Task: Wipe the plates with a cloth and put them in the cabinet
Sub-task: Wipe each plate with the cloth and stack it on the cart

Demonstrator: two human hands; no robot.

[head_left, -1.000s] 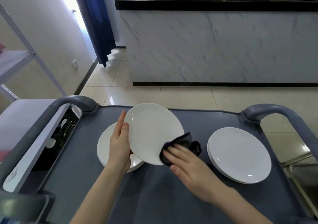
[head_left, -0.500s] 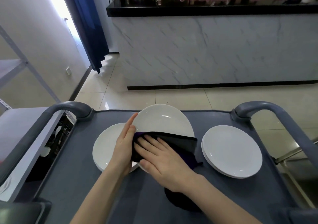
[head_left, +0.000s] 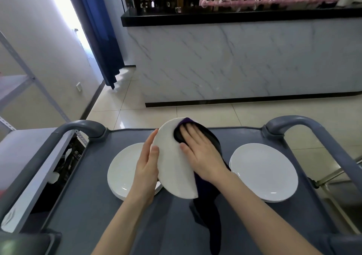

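While I watch the head view, the left hand (head_left: 146,168) grips the white round ceramic plate (head_left: 172,168) by its left rim: thumb on the face, fingers straight along the edge. The plate is tilted up over the grey cart surface (head_left: 98,205). Its lower rim overlaps the left stack of white plates (head_left: 125,172); I can't tell if they touch.

The right hand (head_left: 199,153) lies flat with fingers straight, gripping nothing. It presses the dark purple-black cloth (head_left: 207,202) onto the plate's upper right face. The cloth covers the plate's right side under the palm, and its tail drops onto the surface between the two forearms.

The right stack of white plates (head_left: 262,172) sits flat on the surface, just beside the cloth. A curved grey cart handle (head_left: 305,120) rises at the far right corner. Past the cart I see a white marble-pattern counter (head_left: 235,59) with a black top, a dark blue curtain (head_left: 101,39) at left, and a grey metal shelf rack (head_left: 29,78) at the left edge.
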